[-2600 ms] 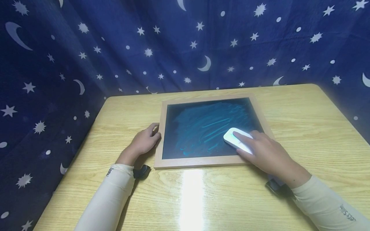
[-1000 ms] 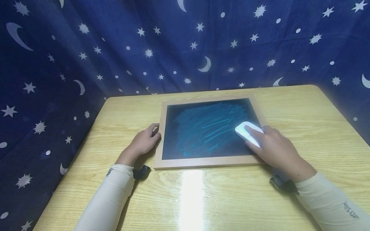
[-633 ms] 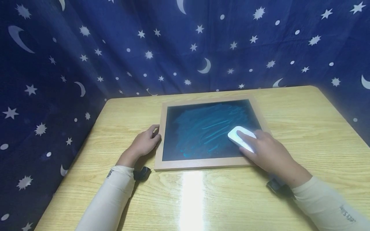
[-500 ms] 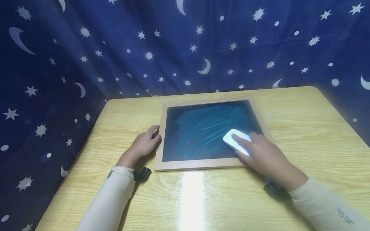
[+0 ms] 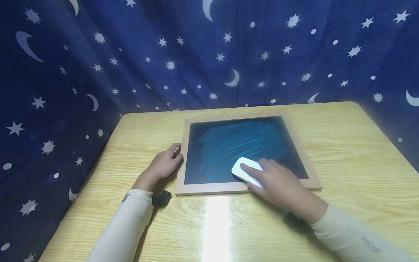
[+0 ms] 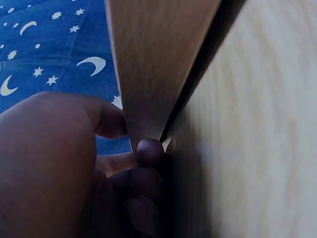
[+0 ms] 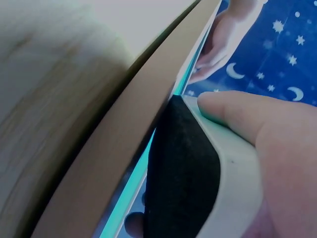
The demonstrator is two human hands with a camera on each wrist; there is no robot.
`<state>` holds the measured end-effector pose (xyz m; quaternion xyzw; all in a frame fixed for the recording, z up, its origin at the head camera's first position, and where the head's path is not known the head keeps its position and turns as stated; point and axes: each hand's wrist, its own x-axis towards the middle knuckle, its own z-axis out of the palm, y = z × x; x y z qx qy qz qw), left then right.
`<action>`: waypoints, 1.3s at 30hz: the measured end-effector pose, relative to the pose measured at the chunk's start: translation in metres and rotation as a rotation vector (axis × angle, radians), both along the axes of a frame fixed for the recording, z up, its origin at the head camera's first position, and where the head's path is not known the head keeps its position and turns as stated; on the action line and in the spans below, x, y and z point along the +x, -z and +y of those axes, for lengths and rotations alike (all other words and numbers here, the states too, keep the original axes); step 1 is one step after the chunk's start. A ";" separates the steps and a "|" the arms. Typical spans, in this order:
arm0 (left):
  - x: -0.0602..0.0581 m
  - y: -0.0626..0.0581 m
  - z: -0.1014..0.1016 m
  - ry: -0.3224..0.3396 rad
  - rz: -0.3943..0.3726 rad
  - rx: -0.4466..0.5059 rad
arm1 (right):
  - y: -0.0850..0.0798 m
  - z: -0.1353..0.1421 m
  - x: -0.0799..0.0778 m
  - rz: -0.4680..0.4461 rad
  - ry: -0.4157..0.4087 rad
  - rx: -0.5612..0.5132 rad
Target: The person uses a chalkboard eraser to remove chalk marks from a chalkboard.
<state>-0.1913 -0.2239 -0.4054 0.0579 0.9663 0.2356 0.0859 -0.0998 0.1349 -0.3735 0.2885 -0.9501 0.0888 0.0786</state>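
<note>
A wood-framed chalkboard (image 5: 217, 145) lies flat on the table, with teal chalk smears and several brighter streaks across its dark face. My right hand (image 5: 279, 185) grips a white board eraser (image 5: 241, 168) on the lower middle of the board, index finger laid along its top. In the right wrist view, the eraser's black felt (image 7: 183, 168) faces the board beside the wooden rim (image 7: 114, 129). On the other side, my left hand (image 5: 165, 163) holds the board's left edge. The left wrist view has its thumb and curled fingertips (image 6: 149, 151) against the frame.
The pale wood-grain table (image 5: 347, 153) surrounds the board, with a bright light reflection (image 5: 216, 225) in front of it. A dark blue curtain (image 5: 193, 47) with moons and stars hangs behind and at the sides. Black wrist devices (image 5: 162, 199) sit under both wrists.
My right hand has slid the eraser leftward and down toward the board's lower edge, after a brief swing to the right. The lower chalk streaks look fainter or covered. My left hand keeps its place.
</note>
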 end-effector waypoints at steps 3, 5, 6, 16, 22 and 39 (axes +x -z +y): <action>0.000 0.000 0.001 -0.003 -0.004 -0.002 | 0.002 -0.007 0.002 0.005 -0.022 0.001; 0.000 0.000 0.002 -0.005 -0.006 -0.005 | 0.003 -0.009 0.003 0.002 -0.021 0.003; 0.000 0.000 0.002 -0.005 -0.007 -0.008 | 0.003 -0.009 0.004 -0.002 -0.018 0.001; 0.001 -0.003 0.003 -0.008 -0.016 -0.009 | 0.003 -0.003 -0.002 -0.045 0.048 0.006; 0.001 -0.002 0.003 -0.010 -0.018 -0.012 | 0.002 0.011 -0.011 -0.052 0.104 0.018; 0.001 -0.002 0.002 -0.016 -0.030 -0.002 | -0.001 0.052 -0.037 -0.160 0.227 -0.026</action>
